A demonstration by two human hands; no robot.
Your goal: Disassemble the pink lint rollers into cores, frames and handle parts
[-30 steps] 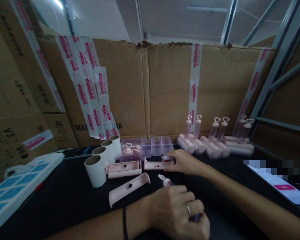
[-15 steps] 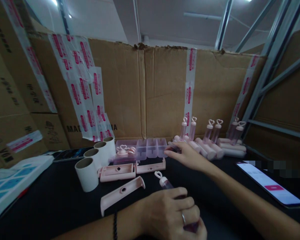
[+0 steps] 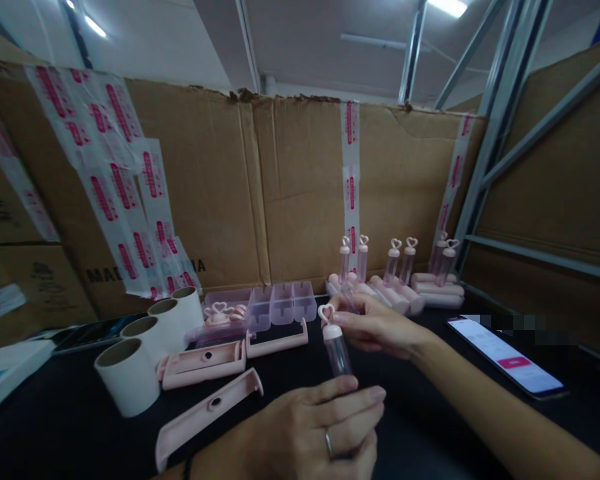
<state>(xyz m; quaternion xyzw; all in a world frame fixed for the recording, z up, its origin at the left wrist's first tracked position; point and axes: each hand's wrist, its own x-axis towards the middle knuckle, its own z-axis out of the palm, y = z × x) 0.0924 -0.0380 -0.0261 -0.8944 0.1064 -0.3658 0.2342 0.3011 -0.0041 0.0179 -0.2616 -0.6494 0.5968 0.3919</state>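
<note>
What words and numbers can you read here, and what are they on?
"MA … A": black letters on the big cardboard panel; the tape covers the middle.
Too small or blurred: red labels on the tape, dark marks on the box at left, the bright phone screen.
No readable numbers.

Dim, cool ceiling light over a black tabletop
The upper-right lamp burns out to plain white, and a smaller lamp glares at upper left; the phone screen glows pale beside a blocky, pixelated patch. Shadows sink into the dark surface. The right hand and its clear tube look soft, the tape's small print is unreadable, and wide-angle distortion slants the metal post.
</note>
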